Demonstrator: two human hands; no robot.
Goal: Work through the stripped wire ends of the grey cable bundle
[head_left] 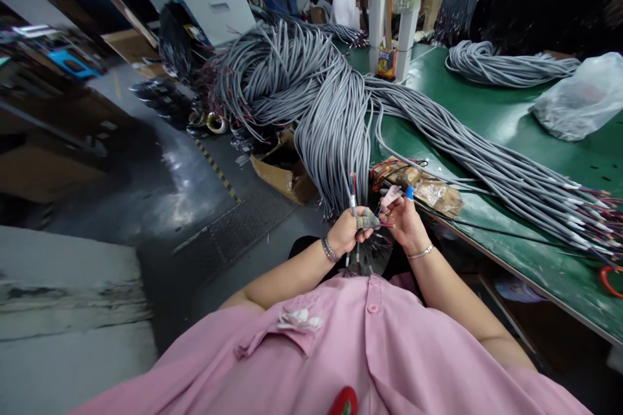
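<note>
My left hand [348, 230], with grey coverings on its fingers, is closed around a grey cable [353, 201]. Red, blue and other thin wires fan out from the cable's white-banded upper end. Between the two hands, more thin coloured wires [388, 225] stick out past the left fingertips. My right hand [407, 225] is closed in a pinch at these wires; a blue cover [409, 192] sits on one fingertip and a whitish wrap on another. Exactly what its fingertips grip is partly hidden. A large grey cable bundle [335, 130] hangs over the table edge just beyond my hands.
On the green table [506, 110], a long cable bundle [462, 142] stretches right. A tape-wrapped block [440, 196] lies near the edge. Farther back are coiled cables [506, 65] and a plastic bag [581, 100]. An open cardboard box [280, 178] is below; a person [345, 3] sits behind.
</note>
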